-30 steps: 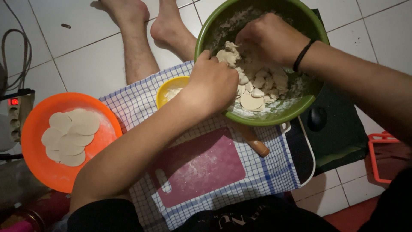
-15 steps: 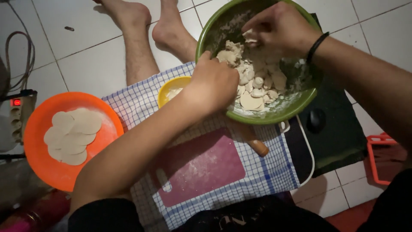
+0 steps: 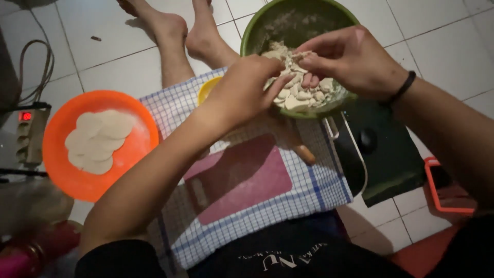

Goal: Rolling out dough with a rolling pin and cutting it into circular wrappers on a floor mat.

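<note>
A green bowl [image 3: 248, 36] on the floor ahead of me holds several pale, floured dough pieces [image 3: 303, 95]. Above it, my right hand [image 3: 350, 59], with a black band on the wrist, pinches a small dough lump [image 3: 290, 64] between thumb and fingers. My left hand [image 3: 247, 90] reaches in from the left, and its fingertips grip the same lump. A dark red cutting board [image 3: 242, 180] lies on a blue-checked cloth [image 3: 309, 190] under my forearms. A wooden rolling pin's end [image 3: 303, 152] pokes out beside the bowl.
An orange plate [image 3: 62, 170] at left carries flat dough rounds [image 3: 98, 139]. A yellow bowl [image 3: 208, 88] peeks out behind my left wrist. A dark green slab [image 3: 391, 154] sits at right, a red basket [image 3: 437, 190] beyond it. A power strip [image 3: 28, 134] lies far left; bare feet [image 3: 175, 25] rest ahead.
My right hand has come up out of the bowl with a dough lump. My left hand has left the bowl's rim and closed on that lump.
</note>
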